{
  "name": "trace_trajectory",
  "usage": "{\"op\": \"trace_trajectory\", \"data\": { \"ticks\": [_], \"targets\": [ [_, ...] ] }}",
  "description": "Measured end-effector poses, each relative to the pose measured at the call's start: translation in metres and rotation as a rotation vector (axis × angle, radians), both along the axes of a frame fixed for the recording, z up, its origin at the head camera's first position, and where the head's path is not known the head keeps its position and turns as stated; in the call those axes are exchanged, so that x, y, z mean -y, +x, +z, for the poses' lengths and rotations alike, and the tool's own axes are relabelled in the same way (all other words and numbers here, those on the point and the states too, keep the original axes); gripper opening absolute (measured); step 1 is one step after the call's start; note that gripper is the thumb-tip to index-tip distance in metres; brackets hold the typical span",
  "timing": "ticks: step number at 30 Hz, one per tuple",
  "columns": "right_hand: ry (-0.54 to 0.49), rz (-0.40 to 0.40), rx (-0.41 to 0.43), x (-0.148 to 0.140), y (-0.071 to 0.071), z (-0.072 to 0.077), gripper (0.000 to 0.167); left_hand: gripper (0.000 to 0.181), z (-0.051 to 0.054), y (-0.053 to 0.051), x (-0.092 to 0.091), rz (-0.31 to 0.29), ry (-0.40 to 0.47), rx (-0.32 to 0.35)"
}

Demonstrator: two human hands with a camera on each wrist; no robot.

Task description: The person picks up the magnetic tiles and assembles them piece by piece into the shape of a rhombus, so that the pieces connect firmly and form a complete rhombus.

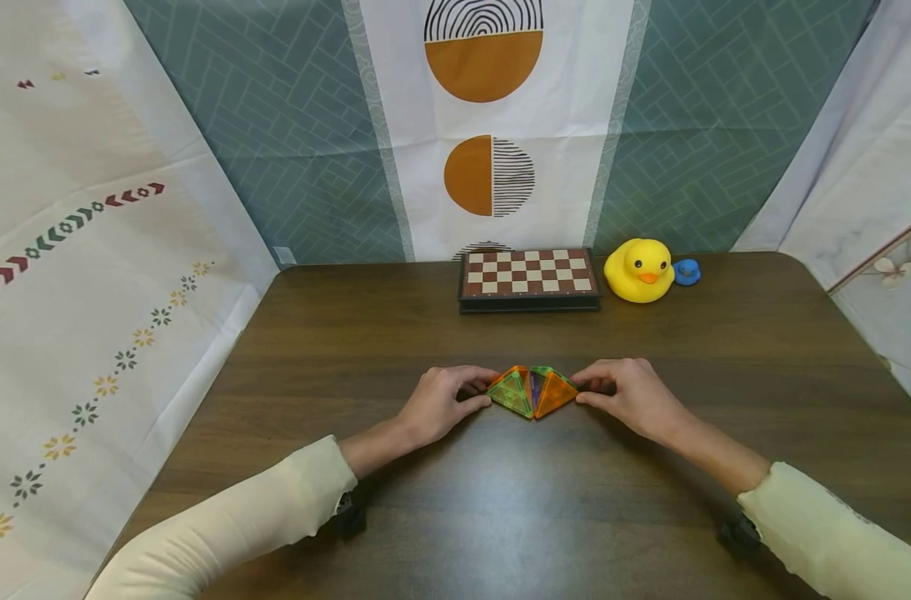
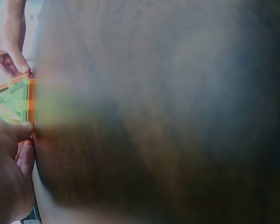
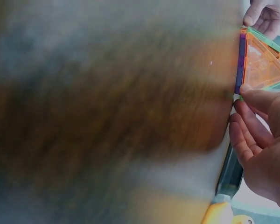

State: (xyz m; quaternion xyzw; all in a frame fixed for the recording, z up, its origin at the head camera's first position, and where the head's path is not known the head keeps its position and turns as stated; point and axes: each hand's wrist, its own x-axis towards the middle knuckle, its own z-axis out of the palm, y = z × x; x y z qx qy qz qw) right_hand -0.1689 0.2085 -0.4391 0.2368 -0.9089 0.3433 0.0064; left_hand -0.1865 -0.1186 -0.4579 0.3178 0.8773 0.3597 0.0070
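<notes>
Two small shapes built of see-through triangular magnetic tiles sit side by side on the brown table, touching or nearly so. The left magnetic tile shape (image 1: 511, 393) has a green face with orange edges. An orange face fronts the right magnetic tile shape (image 1: 555, 394), with green at its back and purple low on its inner side. My left hand (image 1: 434, 407) pinches the outer corner of the left one between thumb and fingers. At the opposite outer corner, my right hand (image 1: 638, 398) pinches the right one; its thumb lies on the orange tile (image 3: 263, 70) in the right wrist view.
A folded chessboard box (image 1: 530, 282) lies at the table's back edge. To its right stand a yellow rubber duck (image 1: 639, 271) and a small blue duck (image 1: 686, 272). Patterned cloths hang behind the table (image 1: 335, 325) and at both sides.
</notes>
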Motion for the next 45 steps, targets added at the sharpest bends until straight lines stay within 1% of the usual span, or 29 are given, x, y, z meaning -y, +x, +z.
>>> {"op": "trace_trajectory", "data": {
  "ticks": [7, 15, 25, 34, 45],
  "targets": [
    [0.021, -0.002, -0.019, 0.0035, -0.001, -0.0024, 0.024, 0.034, -0.0003, 0.0019, -0.0017, 0.014, -0.005, -0.004],
    [0.007, -0.005, 0.007, 0.0053, -0.0011, -0.0018, 0.023, 0.034, -0.0031, 0.0006, -0.0023, 0.013, -0.003, -0.012],
    [0.006, -0.017, 0.023, 0.0049, -0.0012, -0.0015, 0.023, 0.032, -0.0021, 0.0008, -0.0036, 0.019, -0.005, -0.011],
    [-0.011, -0.023, 0.03, 0.0045, -0.0005, 0.0005, 0.023, 0.03, 0.0003, 0.0033, -0.0049, 0.024, -0.003, -0.016],
    [-0.022, -0.029, 0.026, 0.0049, 0.0005, 0.0025, 0.022, 0.03, -0.0007, 0.0027, -0.0055, 0.027, 0.004, -0.023]
  ]
}}
